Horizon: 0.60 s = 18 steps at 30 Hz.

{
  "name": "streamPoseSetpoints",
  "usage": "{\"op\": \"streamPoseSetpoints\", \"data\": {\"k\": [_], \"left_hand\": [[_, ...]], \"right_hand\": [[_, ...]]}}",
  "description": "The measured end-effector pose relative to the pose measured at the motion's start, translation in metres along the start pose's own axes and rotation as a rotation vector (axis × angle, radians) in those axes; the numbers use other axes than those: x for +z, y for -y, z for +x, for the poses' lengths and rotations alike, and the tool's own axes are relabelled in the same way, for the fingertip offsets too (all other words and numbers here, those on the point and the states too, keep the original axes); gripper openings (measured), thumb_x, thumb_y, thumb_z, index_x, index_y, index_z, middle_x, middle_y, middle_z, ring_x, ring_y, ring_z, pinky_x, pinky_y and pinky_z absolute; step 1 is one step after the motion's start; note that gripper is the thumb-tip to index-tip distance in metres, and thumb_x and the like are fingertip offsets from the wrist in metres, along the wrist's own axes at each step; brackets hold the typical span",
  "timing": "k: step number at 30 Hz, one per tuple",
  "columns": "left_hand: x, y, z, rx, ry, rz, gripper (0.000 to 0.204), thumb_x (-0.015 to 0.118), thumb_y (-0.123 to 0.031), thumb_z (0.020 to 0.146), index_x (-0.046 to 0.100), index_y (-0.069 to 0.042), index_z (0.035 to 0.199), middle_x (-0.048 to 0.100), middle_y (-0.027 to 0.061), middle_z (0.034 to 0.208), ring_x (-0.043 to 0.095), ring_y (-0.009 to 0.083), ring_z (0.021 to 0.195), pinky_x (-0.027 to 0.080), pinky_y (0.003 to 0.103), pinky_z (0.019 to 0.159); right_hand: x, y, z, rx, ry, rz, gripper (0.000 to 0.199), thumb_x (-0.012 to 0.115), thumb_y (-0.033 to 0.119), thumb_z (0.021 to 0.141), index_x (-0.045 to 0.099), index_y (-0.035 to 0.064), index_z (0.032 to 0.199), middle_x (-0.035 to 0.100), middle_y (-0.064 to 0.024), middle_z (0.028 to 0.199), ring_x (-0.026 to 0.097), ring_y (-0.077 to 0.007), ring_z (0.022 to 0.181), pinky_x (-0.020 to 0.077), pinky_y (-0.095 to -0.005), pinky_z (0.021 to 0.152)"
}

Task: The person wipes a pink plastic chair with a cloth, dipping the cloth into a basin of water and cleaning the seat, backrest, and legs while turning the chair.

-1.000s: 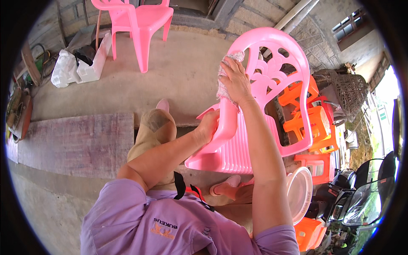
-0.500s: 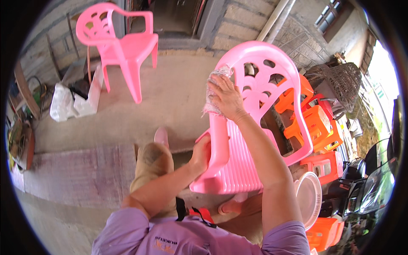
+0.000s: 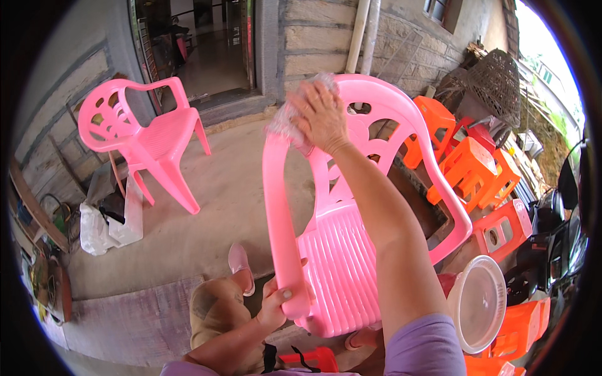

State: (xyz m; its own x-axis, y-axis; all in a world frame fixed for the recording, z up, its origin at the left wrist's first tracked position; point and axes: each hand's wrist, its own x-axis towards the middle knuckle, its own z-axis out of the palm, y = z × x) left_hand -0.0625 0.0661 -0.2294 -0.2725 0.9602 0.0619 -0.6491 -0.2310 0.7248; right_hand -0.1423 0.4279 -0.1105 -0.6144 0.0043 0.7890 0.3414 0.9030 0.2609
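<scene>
One pink chair (image 3: 342, 257) is toward one o'clock, left hand (image 3: 274, 307) clamped round the six-o'clock end of its armrest (image 3: 278, 207), right hand (image 3: 323, 119) gripping a cloth (image 3: 286, 123) against the twelve-o'clock end, and hard rubbing could tip it if the left grip slips.

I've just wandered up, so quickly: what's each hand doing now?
Left hand: closed on the front of a pink armrest.
Right hand: holding a pale cloth against the pink chair.

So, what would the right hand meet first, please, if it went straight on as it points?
Beyond its cloth, the right hand would probably meet the stone wall, though depth is unclear.
</scene>
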Motion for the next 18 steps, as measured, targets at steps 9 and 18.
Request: {"op": "streamPoseSetpoints", "data": {"k": [9,18], "left_hand": [[0.000,0.004,0.010,0.042,-0.008,0.095,0.092,0.064,-0.043,0.075,0.032,0.009,0.144,0.065,0.0242,0.082,0.066,0.0314,0.070,0.052,0.039,0.068],[0.002,0.009,0.012,0.105,-0.022,0.107,0.095,0.066,-0.049,0.076,0.031,0.008,0.144,0.064,0.0228,0.078,0.066,0.0321,0.064,0.053,0.039,0.061]], "right_hand": [[0.003,-0.147,-0.038,0.451,-0.025,-0.305,0.057,0.044,0.053,0.095,0.037,0.0317,0.147,0.040,-0.0045,0.149,0.034,-0.0306,0.137,0.0251,-0.0546,0.109],[-0.086,-0.212,-0.181,1.149,0.482,-0.219,0.066,0.042,0.055,0.095,0.022,0.0305,0.153,0.048,-0.0144,0.142,0.047,-0.0358,0.130,0.0334,-0.0551,0.104]]}}
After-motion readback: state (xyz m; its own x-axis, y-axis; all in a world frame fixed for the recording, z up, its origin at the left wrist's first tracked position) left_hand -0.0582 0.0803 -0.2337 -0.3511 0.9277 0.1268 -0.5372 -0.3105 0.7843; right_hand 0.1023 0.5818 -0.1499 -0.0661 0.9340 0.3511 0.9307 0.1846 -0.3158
